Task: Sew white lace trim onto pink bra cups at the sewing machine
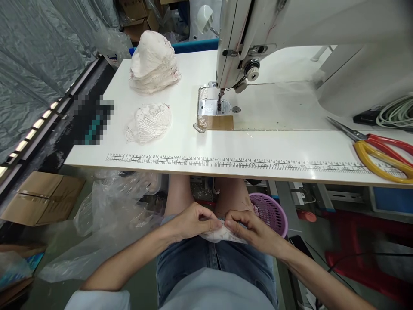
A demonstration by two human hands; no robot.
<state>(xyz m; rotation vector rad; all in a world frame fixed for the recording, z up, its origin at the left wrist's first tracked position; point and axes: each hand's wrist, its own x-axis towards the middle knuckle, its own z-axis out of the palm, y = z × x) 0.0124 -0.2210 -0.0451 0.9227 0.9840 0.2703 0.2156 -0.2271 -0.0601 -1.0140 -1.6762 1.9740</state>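
Note:
Both my hands are down in my lap, below the table's front edge. My left hand point(193, 221) and my right hand point(250, 228) pinch a small white lace fabric piece point(221, 234) between their fingertips, fingers closed on it. Up on the white table point(258, 148) lies a single white lace piece point(149, 122), and behind it a tall stack of similar lace pieces point(153, 62). The sewing machine point(258, 38) stands at the back, its needle and presser foot point(220, 102) over the metal plate.
Red and yellow-handled scissors point(377, 148) lie at the table's right. A ruler strip point(251, 163) runs along the front edge. A purple basket point(269, 211) sits under the table, clear plastic bags point(109, 215) and a cardboard box point(41, 198) on the floor at left.

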